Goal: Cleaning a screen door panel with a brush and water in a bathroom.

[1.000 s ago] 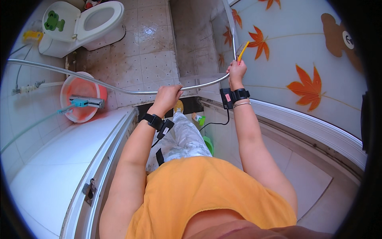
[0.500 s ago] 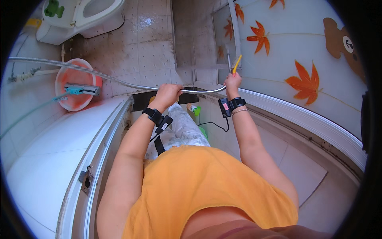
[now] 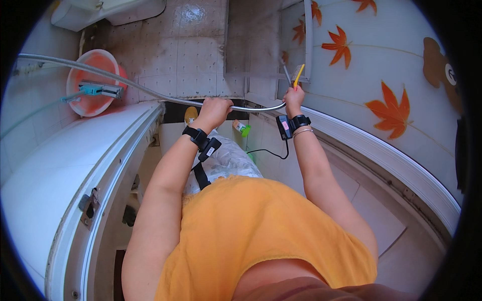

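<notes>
A silver flexible metal hose [image 3: 155, 94] runs from the far left across to the right. My left hand [image 3: 215, 111] is closed around it near the middle. At the hose's right end, my right hand [image 3: 294, 99] is closed on a slim grey metal nozzle [image 3: 286, 74] and a small yellow-handled brush [image 3: 299, 74], held side by side and pointing away from me. The brush's bristles are only faintly seen. Both of my wrists wear black straps with small boxes.
A pink-and-white basin [image 3: 101, 61] stands at far left, with a flat mop head [image 3: 100, 89] across it. Beyond lie wet, stained floor tiles [image 3: 165, 57] and a white toilet [image 3: 115, 12]. Leaf-patterned glass panels [image 3: 346, 90] rise at right; a metal door frame [image 3: 95, 195] is at left. A green-capped container [image 3: 242, 128] lies near my legs.
My view has shifted, so the toilet sits higher in it and my yellow shoe shows. Both hands keep their hold; the brush and nozzle have tilted slightly.
</notes>
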`<action>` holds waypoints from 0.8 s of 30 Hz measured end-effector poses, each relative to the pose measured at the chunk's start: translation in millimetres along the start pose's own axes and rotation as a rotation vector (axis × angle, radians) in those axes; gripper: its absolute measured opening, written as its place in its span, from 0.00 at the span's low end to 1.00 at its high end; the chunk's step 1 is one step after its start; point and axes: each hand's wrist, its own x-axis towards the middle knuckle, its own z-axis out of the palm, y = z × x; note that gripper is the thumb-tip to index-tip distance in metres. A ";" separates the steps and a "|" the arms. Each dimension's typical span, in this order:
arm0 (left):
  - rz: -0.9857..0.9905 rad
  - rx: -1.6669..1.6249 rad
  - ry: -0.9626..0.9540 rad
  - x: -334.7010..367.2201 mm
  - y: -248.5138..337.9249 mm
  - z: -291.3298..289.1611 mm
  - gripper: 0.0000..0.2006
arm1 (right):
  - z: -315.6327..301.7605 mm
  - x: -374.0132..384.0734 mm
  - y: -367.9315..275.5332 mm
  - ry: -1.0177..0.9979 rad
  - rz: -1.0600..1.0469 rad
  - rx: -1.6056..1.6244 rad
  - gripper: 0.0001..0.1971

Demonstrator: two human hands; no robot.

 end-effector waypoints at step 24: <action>-0.079 0.091 0.016 -15.8 17.2 28.4 0.08 | 2.4 25.8 36.3 -0.157 -0.022 -0.318 0.07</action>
